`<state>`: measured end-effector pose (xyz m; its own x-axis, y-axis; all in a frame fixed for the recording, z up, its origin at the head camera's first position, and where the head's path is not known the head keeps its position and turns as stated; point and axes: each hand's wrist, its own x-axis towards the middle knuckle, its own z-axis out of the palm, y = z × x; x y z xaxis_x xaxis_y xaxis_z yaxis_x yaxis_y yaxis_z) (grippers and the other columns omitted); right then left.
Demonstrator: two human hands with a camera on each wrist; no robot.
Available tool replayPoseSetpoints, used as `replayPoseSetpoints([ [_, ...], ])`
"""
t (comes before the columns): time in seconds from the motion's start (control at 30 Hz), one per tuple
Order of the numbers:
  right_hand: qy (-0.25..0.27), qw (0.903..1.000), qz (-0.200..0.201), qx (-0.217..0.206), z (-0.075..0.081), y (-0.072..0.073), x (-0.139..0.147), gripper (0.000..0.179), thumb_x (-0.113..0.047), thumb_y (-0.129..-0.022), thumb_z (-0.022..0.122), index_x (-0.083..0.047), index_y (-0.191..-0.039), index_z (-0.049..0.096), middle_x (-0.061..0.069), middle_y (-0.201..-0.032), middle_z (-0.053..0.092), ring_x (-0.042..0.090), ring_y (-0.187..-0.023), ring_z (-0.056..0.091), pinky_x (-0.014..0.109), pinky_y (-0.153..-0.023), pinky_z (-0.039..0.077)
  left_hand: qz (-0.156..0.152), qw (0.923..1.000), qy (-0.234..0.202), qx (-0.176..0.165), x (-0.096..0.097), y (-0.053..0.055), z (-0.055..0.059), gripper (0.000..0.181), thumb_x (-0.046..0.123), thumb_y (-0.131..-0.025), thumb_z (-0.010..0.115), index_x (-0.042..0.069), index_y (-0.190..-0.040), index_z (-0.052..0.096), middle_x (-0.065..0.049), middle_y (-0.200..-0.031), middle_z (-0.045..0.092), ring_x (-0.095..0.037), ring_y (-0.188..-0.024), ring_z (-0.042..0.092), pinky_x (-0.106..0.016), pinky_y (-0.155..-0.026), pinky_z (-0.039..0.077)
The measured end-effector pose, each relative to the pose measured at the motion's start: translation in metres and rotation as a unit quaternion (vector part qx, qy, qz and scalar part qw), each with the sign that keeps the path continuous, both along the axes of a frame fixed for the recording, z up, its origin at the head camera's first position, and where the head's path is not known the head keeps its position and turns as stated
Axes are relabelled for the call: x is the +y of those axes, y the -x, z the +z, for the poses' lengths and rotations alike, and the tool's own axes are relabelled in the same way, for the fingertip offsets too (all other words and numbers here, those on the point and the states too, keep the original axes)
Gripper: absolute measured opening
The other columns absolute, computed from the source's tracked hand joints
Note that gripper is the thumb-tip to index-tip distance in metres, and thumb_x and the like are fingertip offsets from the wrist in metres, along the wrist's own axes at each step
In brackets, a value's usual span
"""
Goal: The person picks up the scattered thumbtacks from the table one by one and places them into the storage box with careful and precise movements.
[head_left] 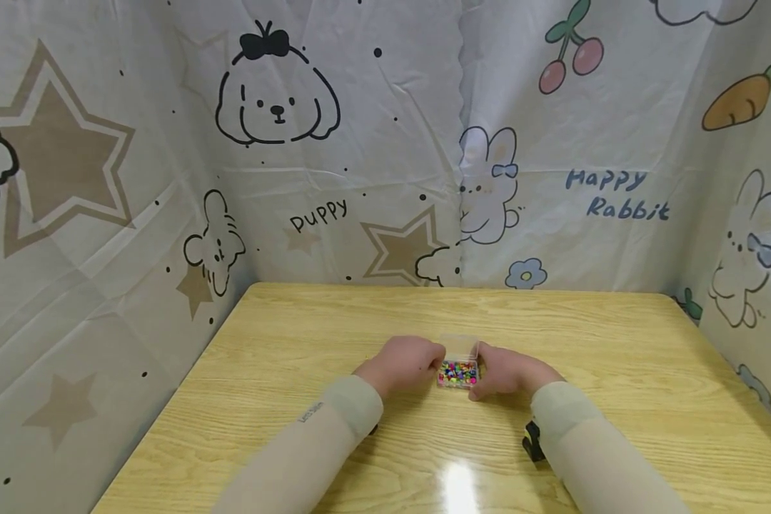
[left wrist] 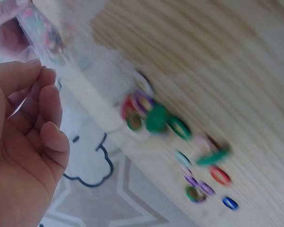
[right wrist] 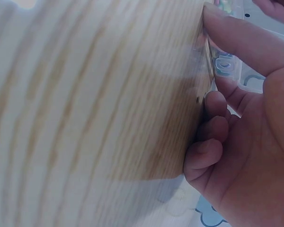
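A small clear plastic box [head_left: 458,383] of multicoloured beads sits on the table, its transparent lid [head_left: 459,345] raised at the back. My right hand [head_left: 506,370] grips the box's right side, thumb at the front and fingers behind. In the right wrist view the box [right wrist: 225,66] shows partly behind the thumb. My left hand [head_left: 411,363] is at the box's left edge. Its fingers curl in and the thumb and index fingertips meet in the left wrist view; nothing shows between them. There the box [left wrist: 45,38] appears blurred beyond the fingertips.
Several small coloured rings and round pieces, among them a green piece [left wrist: 157,118], a red ring [left wrist: 220,175] and a blue ring [left wrist: 230,203], lie scattered on the wooden table [head_left: 283,335]. A printed curtain [head_left: 360,143] stands behind the table and along both sides.
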<state>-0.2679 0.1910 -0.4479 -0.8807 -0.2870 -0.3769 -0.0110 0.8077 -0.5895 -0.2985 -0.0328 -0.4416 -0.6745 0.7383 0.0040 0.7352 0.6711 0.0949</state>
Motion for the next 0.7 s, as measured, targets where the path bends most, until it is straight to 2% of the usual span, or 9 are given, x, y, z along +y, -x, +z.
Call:
replayPoseSetpoints([
  [0.23,-0.009,0.9999,0.007,0.000,-0.001,0.001,0.000,0.056,-0.025,-0.079,0.088,-0.013,-0.116,0.048,0.007,-0.108,0.055,0.026,-0.097,0.050,0.045,-0.088,0.040,-0.029,0.9992,0.012,0.025,0.014,-0.004,-0.005,0.023,0.014,-0.099,0.064,0.024,-0.079,0.056,0.012,-0.073,0.051,-0.007,-0.064,0.044,-0.024,-0.059,0.039],
  [0.43,-0.008,1.0000,0.001,0.003,-0.002,0.002,0.000,0.055,-0.024,-0.079,0.088,-0.014,-0.116,0.047,0.007,-0.109,0.055,0.026,-0.097,0.050,0.044,-0.087,0.040,-0.030,0.9991,0.021,0.018,0.013,-0.006,-0.004,0.024,0.015,-0.101,0.062,0.025,-0.079,0.064,0.012,-0.076,0.054,-0.005,-0.068,0.048,-0.023,-0.061,0.042],
  [0.7,-0.009,0.9999,0.004,0.004,-0.003,0.002,0.001,0.056,-0.026,-0.079,0.088,-0.014,-0.117,0.048,0.008,-0.111,0.055,0.027,-0.099,0.050,0.045,-0.090,0.040,-0.026,0.9987,0.041,0.015,0.012,-0.005,-0.002,0.017,0.020,-0.101,0.063,0.024,-0.086,0.071,0.013,-0.083,0.060,-0.003,-0.072,0.051,-0.023,-0.067,0.047],
])
